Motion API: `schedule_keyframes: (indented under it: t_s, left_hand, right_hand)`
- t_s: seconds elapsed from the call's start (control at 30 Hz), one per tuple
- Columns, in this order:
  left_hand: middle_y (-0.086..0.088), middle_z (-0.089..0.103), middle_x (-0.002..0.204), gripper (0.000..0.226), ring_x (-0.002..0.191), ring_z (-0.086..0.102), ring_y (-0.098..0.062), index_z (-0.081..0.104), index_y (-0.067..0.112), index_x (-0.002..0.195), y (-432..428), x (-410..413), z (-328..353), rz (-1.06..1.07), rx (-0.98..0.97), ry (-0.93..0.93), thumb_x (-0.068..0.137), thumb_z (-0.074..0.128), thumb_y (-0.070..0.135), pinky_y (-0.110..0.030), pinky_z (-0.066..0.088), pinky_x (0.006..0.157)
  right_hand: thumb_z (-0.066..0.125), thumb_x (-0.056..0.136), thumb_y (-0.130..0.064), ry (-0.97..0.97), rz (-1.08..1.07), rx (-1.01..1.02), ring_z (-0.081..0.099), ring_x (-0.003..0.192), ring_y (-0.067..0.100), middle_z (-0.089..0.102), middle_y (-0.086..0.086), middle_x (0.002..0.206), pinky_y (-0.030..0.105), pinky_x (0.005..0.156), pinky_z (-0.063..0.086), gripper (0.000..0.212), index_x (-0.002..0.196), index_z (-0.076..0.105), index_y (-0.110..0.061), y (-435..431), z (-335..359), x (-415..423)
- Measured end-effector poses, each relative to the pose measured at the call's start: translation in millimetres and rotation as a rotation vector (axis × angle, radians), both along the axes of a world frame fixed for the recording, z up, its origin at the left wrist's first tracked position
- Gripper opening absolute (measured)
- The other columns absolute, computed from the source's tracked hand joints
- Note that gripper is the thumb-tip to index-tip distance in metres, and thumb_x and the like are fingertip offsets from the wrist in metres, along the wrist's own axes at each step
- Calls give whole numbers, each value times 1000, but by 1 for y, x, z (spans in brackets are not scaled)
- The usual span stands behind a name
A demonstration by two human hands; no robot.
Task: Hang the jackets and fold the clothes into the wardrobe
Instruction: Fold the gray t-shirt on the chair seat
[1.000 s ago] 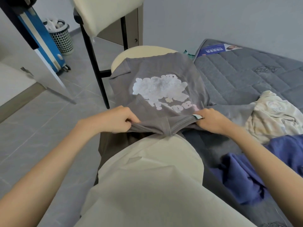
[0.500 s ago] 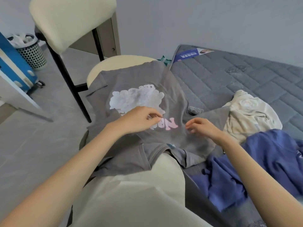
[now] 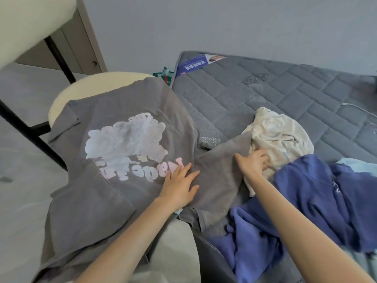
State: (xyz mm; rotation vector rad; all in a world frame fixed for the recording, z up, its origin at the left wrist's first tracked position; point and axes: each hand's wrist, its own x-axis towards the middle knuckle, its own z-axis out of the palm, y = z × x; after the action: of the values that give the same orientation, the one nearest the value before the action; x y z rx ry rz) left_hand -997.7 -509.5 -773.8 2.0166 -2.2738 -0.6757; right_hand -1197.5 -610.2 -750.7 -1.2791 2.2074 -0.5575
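Upside-down pink "Made" on grey T-shirt; mattress label print illegible

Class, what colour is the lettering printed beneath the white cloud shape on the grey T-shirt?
The lettering is pale pink, shown clearly in the head view.

The grey cotton T-shirt with a white cloud print and pink lettering lies spread print-up across the round cream chair seat and onto the grey quilted mattress. A crumpled cream garment touches its sleeve on the mattress, beside a rumpled blue garment.
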Motion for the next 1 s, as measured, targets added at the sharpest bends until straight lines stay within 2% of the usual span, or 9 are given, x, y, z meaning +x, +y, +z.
schedule_keyframes:
  t_s: [0.17,0.3,0.43,0.57,0.67,0.73,0.87,0.93,1.0]
  left_hand:
    - [5,12,159,52,145,10,-20,23,36,149,-3,2,-11,3,-49,-10,100,34,45,-46,12,116]
    - [6,21,155,50,141,20,-20,26,37,148,-4,1,-10,47,-103,-1,99,36,44,-42,16,115]
    - [6,40,145,46,132,35,-19,38,31,143,-8,1,-3,105,-153,121,98,44,37,-38,24,111]
    - [-1,63,117,37,108,55,-26,51,20,133,-15,4,7,307,-178,455,97,48,21,-41,40,98]
    - [-4,60,114,36,102,61,-27,49,18,133,-26,8,12,426,-179,656,98,44,15,-45,43,96]
    - [-2,55,113,41,99,60,-24,43,21,139,-36,6,15,399,-176,654,98,44,16,-43,47,94]
    - [0,58,94,62,81,56,-13,24,36,149,-63,-6,24,139,-82,475,96,47,15,-35,49,81]
    - [-6,62,93,71,87,59,-22,10,41,150,-78,-15,29,-36,46,254,95,50,19,-37,48,77]
    - [-9,62,110,71,101,58,-28,8,41,150,-94,-25,35,-159,160,19,96,51,27,-35,45,77]
  right_hand:
    - [74,79,-37,-84,52,-3,43,124,41,43,19,135,49,103,39,67,131,46,-5,-12,-9,-15]
    - [75,80,-35,-329,35,-60,60,109,31,68,11,107,46,100,44,40,106,66,-7,-18,-5,-11]
    - [71,79,-18,-699,52,-141,68,86,21,73,-6,80,25,68,55,18,93,65,-9,-12,24,-6]
    - [54,70,0,-1032,445,-181,65,108,18,69,0,117,32,90,54,48,113,68,-16,4,50,-9]
    - [60,78,12,-865,615,-93,62,100,8,67,-3,108,23,79,52,37,99,62,-18,16,43,-14]
    - [57,84,14,-703,563,-45,58,90,7,60,5,109,15,64,47,37,104,54,-17,23,29,-17]
    - [46,79,21,-523,534,35,54,73,11,58,6,84,13,62,42,40,114,49,3,32,5,-17]
    - [42,76,24,-515,588,35,53,66,2,56,6,80,11,62,41,37,105,50,2,36,3,-15]
    - [44,75,24,-548,583,-15,55,62,-4,61,11,83,12,63,41,40,95,43,-10,38,5,-15]
